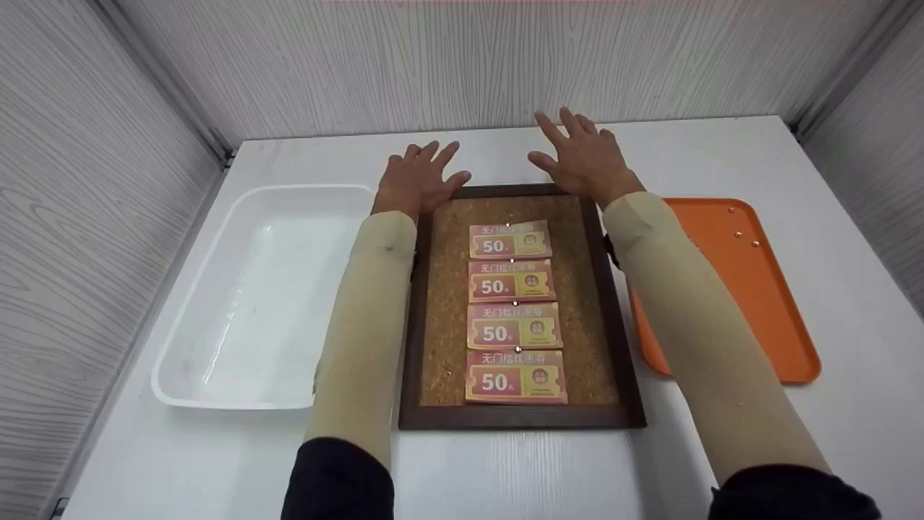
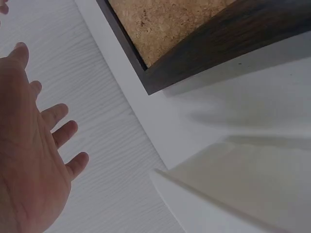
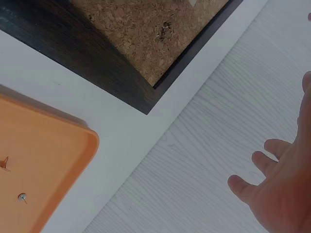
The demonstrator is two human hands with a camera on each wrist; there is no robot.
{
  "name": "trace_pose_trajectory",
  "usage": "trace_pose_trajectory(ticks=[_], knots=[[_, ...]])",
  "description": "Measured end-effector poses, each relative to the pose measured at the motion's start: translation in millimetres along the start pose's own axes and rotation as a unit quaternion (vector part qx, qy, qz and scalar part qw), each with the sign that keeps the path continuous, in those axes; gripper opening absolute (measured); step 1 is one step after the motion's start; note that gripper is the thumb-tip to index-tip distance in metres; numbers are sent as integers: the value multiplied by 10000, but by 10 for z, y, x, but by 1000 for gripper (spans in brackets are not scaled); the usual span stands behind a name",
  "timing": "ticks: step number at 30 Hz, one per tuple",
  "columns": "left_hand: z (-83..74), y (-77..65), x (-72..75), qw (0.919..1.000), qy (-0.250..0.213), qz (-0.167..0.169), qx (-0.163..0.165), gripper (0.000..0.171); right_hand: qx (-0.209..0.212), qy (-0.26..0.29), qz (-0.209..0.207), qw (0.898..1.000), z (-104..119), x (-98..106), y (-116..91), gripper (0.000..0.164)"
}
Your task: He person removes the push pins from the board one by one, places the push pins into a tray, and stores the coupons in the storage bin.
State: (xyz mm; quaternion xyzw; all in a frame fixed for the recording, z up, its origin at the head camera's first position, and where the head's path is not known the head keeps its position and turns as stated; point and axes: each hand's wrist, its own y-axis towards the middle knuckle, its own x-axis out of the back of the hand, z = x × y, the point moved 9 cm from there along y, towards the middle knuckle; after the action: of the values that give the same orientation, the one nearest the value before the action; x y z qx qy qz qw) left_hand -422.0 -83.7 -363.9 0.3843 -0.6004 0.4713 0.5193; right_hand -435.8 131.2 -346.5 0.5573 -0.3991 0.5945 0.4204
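A cork board (image 1: 444,303) in a dark wooden frame lies flat on the white table. Several pink and yellow coupons (image 1: 513,281) marked 50 are fixed to it in a column, a thumbtack (image 1: 515,303) at the top edge of each. My left hand (image 1: 419,177) is over the board's far left corner, fingers spread. Past the far right corner is my right hand (image 1: 583,159), its fingers extended too. Both wrist views show the left hand (image 2: 29,150) and the right hand (image 3: 284,189) holding nothing, apart from the frame.
On the left stands a white plastic tub (image 1: 267,318), partly behind the left forearm. An orange tray (image 1: 765,310) with several loose thumbtacks (image 1: 738,234) sits on the right, partly covered by the right forearm. A pale wood-grain panel (image 1: 469,65) rises along the table's far edge.
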Motion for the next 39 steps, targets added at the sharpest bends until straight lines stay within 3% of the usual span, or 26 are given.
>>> trace_pose_trajectory(ticks=[9, 15, 31, 34, 39], knots=[[-78, -31, -123, 9997, 191, 34, -152, 67, -18, -168, 202, 9997, 50, -111, -4, 67], [-156, -33, -227, 9992, 180, 244, -279, 67, 93, -232, 340, 9991, 97, -194, -21, 67], [-193, -24, -442, 9967, 517, 481, -399, 68, 306, -189, 564, 9978, 175, -354, -50, 66], [-218, -36, -480, 9936, 807, 569, -548, 65, 428, -275, 537, 9973, 215, -396, -62, 65], [-252, -54, -487, 9944, 693, 489, -624, 64, 672, -318, 476, 9961, 317, -468, -78, 63]])
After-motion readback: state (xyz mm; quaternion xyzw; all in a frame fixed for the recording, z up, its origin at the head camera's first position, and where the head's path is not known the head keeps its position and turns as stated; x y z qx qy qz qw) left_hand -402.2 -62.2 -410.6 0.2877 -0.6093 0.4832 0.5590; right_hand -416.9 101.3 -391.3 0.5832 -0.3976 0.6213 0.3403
